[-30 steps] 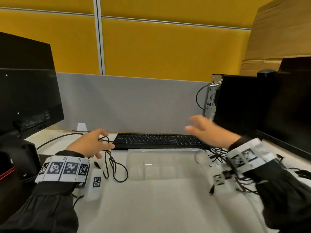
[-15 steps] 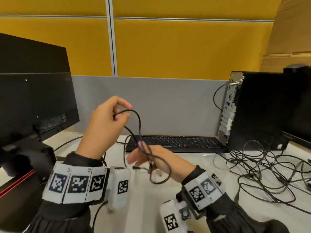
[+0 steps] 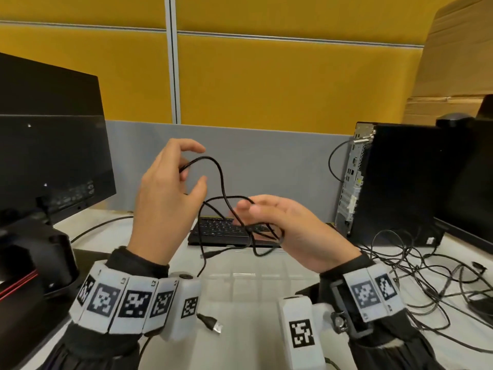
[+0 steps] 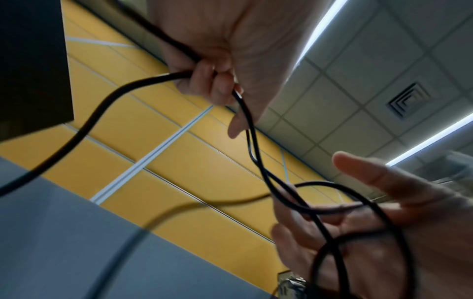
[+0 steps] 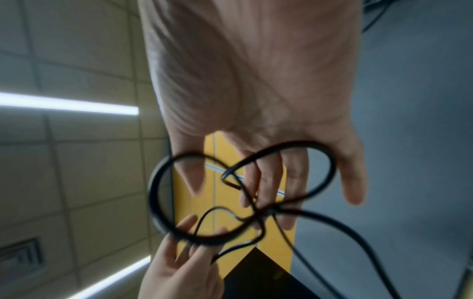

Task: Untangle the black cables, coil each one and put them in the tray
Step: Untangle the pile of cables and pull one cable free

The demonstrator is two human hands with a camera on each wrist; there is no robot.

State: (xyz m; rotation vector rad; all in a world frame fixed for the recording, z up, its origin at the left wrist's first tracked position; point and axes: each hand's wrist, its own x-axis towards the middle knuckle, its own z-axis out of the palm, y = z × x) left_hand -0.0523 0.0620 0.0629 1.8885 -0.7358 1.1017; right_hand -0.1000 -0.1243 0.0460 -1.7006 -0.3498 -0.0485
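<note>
Yellow partition panels back the white table [image 3: 240, 329], where one clear tray [image 3: 240, 283] waits below both raised hands. One black cable [image 3: 221, 177] is pinched by the left hand [image 3: 165, 198]; its loops hang round the right hand's [image 3: 290, 231] loosely spread fingers. Wind even turns, keeping light tension. More cables [image 3: 416, 265], too tangled to count, lie right.

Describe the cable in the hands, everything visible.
The cable is thin, black, round and looks rubbery. It hangs in mid-air above the keyboard and the clear tray. The left hand pinches its upper bend; loose crossing loops drape over the fingers of the right hand. A USB plug dangles by the left wrist.
</note>
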